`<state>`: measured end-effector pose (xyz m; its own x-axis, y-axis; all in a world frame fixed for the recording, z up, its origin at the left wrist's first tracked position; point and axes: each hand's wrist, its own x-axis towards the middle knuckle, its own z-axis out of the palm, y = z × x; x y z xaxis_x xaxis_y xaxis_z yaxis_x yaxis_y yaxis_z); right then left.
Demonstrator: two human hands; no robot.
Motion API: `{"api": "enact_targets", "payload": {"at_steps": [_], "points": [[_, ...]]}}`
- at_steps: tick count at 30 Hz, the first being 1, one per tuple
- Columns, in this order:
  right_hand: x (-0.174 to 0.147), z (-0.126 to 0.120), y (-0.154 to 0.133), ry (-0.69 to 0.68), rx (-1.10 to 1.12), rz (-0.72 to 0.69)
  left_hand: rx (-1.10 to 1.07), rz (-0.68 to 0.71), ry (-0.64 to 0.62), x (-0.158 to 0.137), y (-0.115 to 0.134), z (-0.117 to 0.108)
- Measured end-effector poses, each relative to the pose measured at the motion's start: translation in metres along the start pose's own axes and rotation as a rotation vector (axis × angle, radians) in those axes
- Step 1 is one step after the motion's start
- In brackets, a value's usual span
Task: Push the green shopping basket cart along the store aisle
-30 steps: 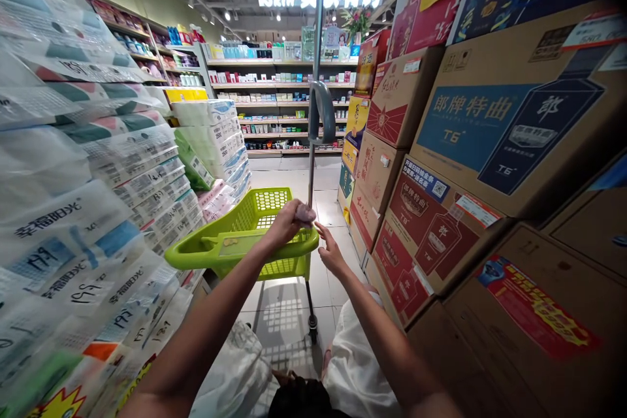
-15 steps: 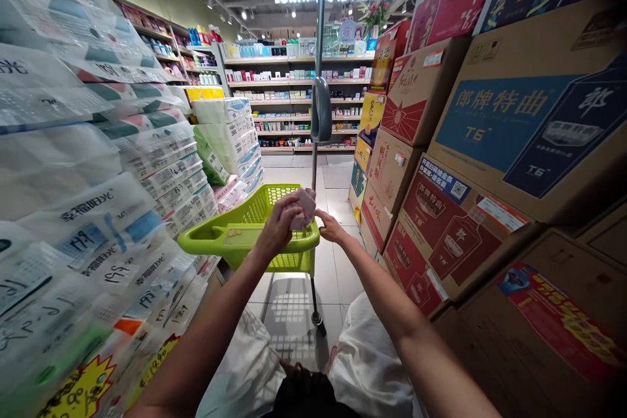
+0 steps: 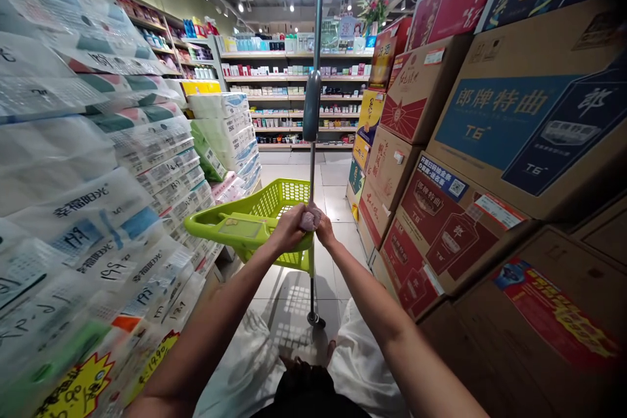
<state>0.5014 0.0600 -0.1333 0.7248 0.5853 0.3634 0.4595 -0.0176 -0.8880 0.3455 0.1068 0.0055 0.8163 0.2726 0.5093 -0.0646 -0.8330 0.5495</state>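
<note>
A crumpled pale pink cloth (image 3: 310,217) is pressed around the slim metal pole (image 3: 312,170) of a shopping cart. My left hand (image 3: 289,230) is closed on the cloth from the left side. From the right, my right hand (image 3: 325,231) has its fingers closed at the cloth's other edge; their tips are partly hidden. The green cart basket (image 3: 210,222) stands just left of the pole, its near corner under my left hand. Higher on the pole sits a grey grip (image 3: 311,106).
Tall stacks of wrapped tissue packs (image 3: 147,144) line the left side. Cardboard cartons (image 3: 470,228) are piled close on the right. Tiled floor (image 3: 336,192) runs between them to shelves of small boxed goods (image 3: 294,88).
My left hand has brought the cloth down and right against the pole. My right hand has moved in and closed on the cloth. The cart and its grip have turned slightly.
</note>
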Motion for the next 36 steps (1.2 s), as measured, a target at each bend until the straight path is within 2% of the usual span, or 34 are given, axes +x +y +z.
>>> {"api": "enact_targets", "payload": {"at_steps": [1,5,6,7,8,11,12,16,17,18,21,22,24,27,29,32,33,34,36], "points": [[0.001,-0.001,0.001,0.002,0.002,-0.010,-0.020,-0.033,0.007,0.002,0.002,-0.003],[0.003,-0.002,0.003,0.003,-0.018,-0.071,-0.138,-0.088,0.296,0.020,0.012,-0.016],[0.004,-0.002,0.003,0.008,-0.026,-0.094,-0.142,-0.094,0.323,0.023,0.012,-0.018],[0.004,-0.003,0.004,0.016,-0.034,-0.111,-0.135,-0.107,0.295,0.025,0.011,-0.019],[0.005,-0.003,0.005,0.023,-0.040,-0.123,-0.125,-0.126,0.213,0.025,0.007,-0.019],[0.006,-0.006,0.007,0.017,-0.057,-0.118,-0.174,-0.179,-0.099,0.022,-0.006,-0.018],[0.006,-0.007,0.008,0.009,-0.063,-0.114,-0.240,-0.188,-0.120,0.023,-0.010,-0.016],[0.005,-0.009,0.010,-0.023,-0.098,-0.100,-0.632,-0.178,0.140,0.034,-0.014,-0.007],[0.005,-0.010,0.011,-0.025,-0.104,-0.091,-0.682,-0.169,0.138,0.036,-0.014,-0.006],[0.004,-0.010,0.011,-0.020,-0.107,-0.080,-0.691,-0.165,0.083,0.036,-0.015,-0.006],[0.000,-0.010,0.011,0.008,-0.105,-0.059,-0.543,-0.179,-0.184,0.033,-0.019,-0.009],[-0.001,-0.009,0.010,0.013,-0.103,-0.057,-0.502,-0.180,-0.224,0.032,-0.020,-0.011],[-0.003,-0.008,0.008,0.008,-0.101,-0.051,-0.510,-0.164,-0.156,0.033,-0.017,-0.014],[-0.005,-0.006,0.004,-0.003,-0.109,-0.036,-0.551,-0.124,0.064,0.035,-0.009,-0.016],[-0.006,-0.005,0.001,-0.008,-0.129,-0.012,-0.454,-0.145,0.027,0.030,-0.007,-0.015],[-0.005,-0.006,-0.001,-0.004,-0.180,0.017,-0.250,-0.180,-0.185,0.018,-0.008,-0.016],[-0.005,-0.006,-0.001,0.001,-0.198,0.019,-0.213,-0.174,-0.195,0.015,-0.007,-0.016],[-0.004,-0.006,-0.001,0.008,-0.214,0.015,-0.194,-0.159,-0.154,0.014,-0.004,-0.016],[-0.003,-0.006,0.000,0.021,-0.238,-0.004,-0.185,-0.126,0.030,0.016,0.005,-0.015]]}}
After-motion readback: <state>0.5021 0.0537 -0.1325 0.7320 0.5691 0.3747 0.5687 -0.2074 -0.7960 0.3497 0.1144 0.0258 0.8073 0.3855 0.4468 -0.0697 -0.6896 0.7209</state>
